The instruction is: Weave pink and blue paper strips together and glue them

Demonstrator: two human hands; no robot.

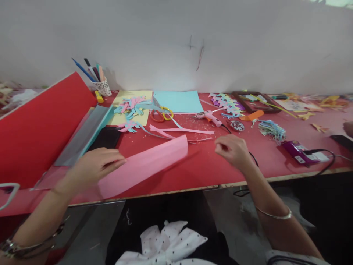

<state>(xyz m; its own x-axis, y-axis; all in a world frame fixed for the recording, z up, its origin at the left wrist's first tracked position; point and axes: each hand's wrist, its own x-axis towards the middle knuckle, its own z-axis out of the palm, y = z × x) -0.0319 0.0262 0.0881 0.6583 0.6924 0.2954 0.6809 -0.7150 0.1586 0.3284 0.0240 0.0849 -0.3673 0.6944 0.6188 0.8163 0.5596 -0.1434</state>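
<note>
My left hand (95, 168) is closed in a pinch at the left part of a pink paper sheet (150, 163). The sheet's right end is lifted and curves up off the red tabletop, and some of its left end is hidden behind my hand. My right hand (233, 151) hovers to the right of the sheet, apart from it, with curled fingers and nothing visible in them. Beyond the sheet lie thin pink paper strips (190, 130). Scissors with a red and a yellow handle loop (167, 113) rest near small pink and blue paper cuttings (132, 106).
A pink glue gun (209, 116) lies mid-table, its cord trailing right. Behind are light blue paper (178, 101) and a brown tray (256, 102). At left, a large red board (46, 129) leans near a pen cup (102, 87). A purple power strip (298, 151) sits right.
</note>
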